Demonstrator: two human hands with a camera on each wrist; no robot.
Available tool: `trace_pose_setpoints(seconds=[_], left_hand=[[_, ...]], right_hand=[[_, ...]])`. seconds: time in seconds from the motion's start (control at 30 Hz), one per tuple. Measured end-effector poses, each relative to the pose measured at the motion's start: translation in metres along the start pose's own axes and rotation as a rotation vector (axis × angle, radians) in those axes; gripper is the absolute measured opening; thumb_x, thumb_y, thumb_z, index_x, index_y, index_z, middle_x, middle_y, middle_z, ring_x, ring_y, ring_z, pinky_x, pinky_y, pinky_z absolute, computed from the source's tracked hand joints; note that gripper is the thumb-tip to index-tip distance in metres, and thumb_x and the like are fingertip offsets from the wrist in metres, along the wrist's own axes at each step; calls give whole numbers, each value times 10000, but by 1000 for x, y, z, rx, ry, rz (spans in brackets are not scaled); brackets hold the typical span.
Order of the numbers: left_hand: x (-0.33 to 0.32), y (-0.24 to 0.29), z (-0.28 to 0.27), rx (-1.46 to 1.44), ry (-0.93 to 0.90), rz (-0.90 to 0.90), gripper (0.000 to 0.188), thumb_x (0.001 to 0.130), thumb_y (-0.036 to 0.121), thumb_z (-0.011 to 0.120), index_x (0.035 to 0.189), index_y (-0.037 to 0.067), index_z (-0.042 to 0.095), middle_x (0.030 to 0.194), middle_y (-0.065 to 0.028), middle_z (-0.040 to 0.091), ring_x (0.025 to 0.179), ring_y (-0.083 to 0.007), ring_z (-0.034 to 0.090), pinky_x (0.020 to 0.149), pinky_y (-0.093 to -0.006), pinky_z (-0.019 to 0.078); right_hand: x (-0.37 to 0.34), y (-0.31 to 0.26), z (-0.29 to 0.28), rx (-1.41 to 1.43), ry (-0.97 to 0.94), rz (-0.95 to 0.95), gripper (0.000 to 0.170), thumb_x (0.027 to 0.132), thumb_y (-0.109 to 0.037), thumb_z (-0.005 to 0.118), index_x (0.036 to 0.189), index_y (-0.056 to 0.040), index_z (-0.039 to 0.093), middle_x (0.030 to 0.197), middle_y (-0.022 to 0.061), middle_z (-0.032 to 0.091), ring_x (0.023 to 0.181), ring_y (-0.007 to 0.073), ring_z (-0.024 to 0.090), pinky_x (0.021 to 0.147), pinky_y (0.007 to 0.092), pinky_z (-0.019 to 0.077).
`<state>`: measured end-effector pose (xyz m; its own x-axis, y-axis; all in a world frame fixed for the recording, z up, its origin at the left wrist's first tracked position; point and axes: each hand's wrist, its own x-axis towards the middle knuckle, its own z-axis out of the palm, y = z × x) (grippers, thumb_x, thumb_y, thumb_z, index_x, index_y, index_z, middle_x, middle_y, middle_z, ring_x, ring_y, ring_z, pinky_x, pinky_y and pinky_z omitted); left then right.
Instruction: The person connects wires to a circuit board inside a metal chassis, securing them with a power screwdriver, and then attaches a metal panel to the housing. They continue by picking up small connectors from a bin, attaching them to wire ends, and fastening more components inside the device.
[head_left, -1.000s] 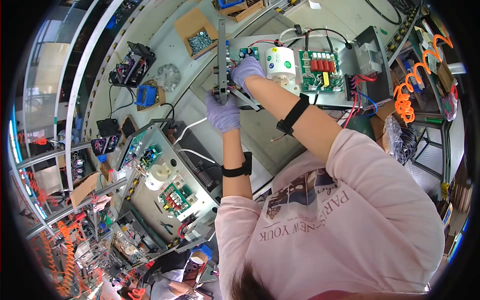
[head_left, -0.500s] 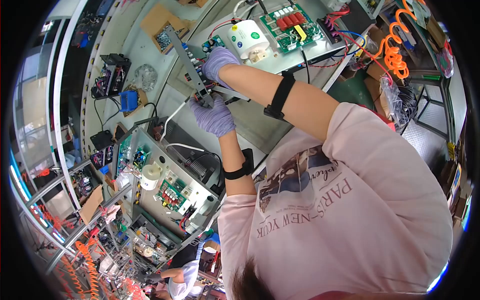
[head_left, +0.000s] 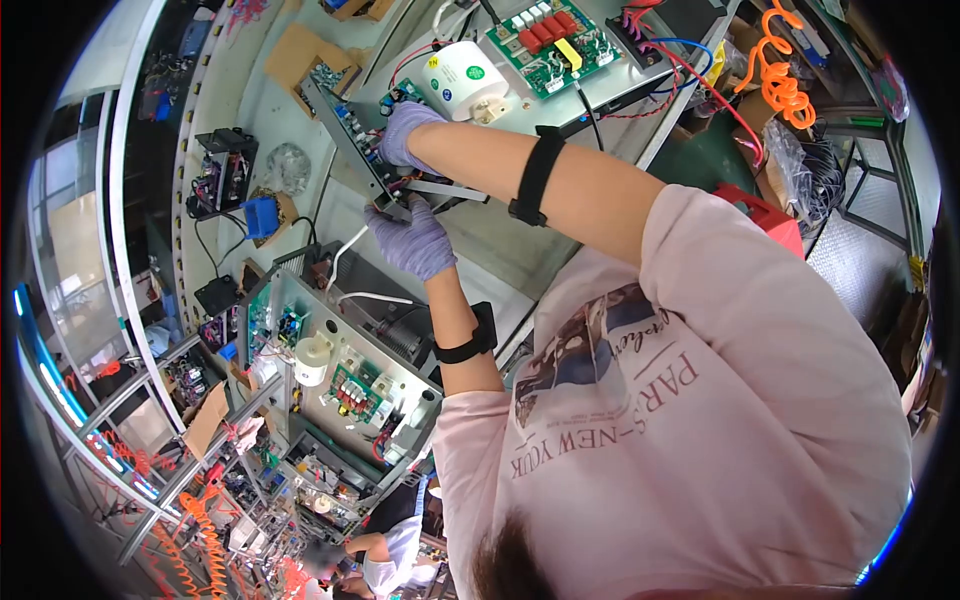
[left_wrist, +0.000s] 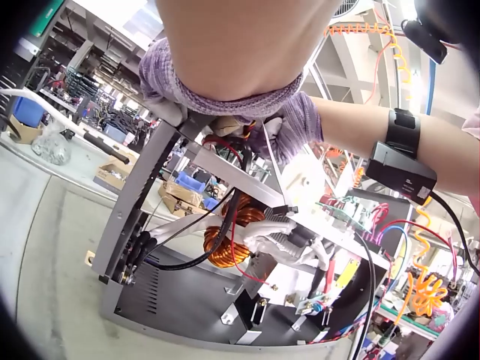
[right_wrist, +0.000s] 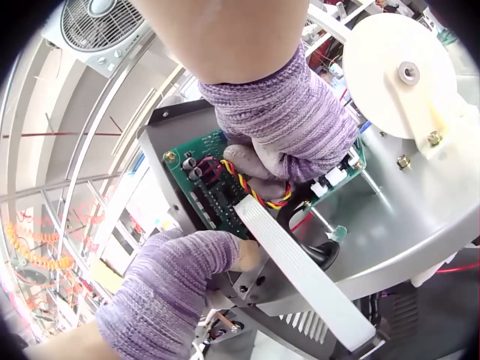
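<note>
An upright grey front panel (head_left: 343, 138) carries a green circuit board (right_wrist: 196, 159) on its inner side, at the left end of an open metal chassis (left_wrist: 202, 304). My left hand (head_left: 412, 243) grips the panel's near end, its thumb on the corner beside the board in the right wrist view. Over the board, my right hand (right_wrist: 289, 127) has its fingers curled at a twisted red, yellow and black wire bundle (right_wrist: 244, 180); the exact fingertip contact is partly hidden. A flat grey ribbon cable (right_wrist: 304, 270) crosses between the hands. A white cylinder (head_left: 465, 78) stands on the chassis plate.
A second open chassis (head_left: 375, 325) lies to the near left. Beyond are a cardboard box of screws (head_left: 308, 62), a blue bin (head_left: 262, 217) and a plastic bag (head_left: 288, 167). An orange coiled hose (head_left: 783, 95) hangs at the right.
The head view has swung, so the chassis and both hands appear farther left and the panel slants. Both hands stay at the panel; the left hand's thumb and fingers have shifted slightly around its near end.
</note>
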<state>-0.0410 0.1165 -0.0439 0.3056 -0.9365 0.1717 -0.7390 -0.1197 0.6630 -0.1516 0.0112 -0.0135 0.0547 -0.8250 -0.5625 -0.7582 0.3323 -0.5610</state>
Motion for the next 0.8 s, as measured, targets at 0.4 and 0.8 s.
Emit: trace_pose_setpoints(seconds=[0.4,0.8], left_hand=[[-16,38,-41,-219,188,416,648,693,131,672,1240,43,337,1075,-96,462,884,-204,485,796,-324,396],[-6,88,-50,424,416,613,257,686,282,683,763,40,641,814,-109,550,807,-277,487,717,-417,384]], right_hand=[[-71,49,30,763,467,-394,188,750,-70,616,937,-46,617,871,116,627,815,201,608,772,284,468],[-95,49,2,721,438,-703,189,739,-165,664,893,-57,648,854,79,625,779,164,595,724,273,482]])
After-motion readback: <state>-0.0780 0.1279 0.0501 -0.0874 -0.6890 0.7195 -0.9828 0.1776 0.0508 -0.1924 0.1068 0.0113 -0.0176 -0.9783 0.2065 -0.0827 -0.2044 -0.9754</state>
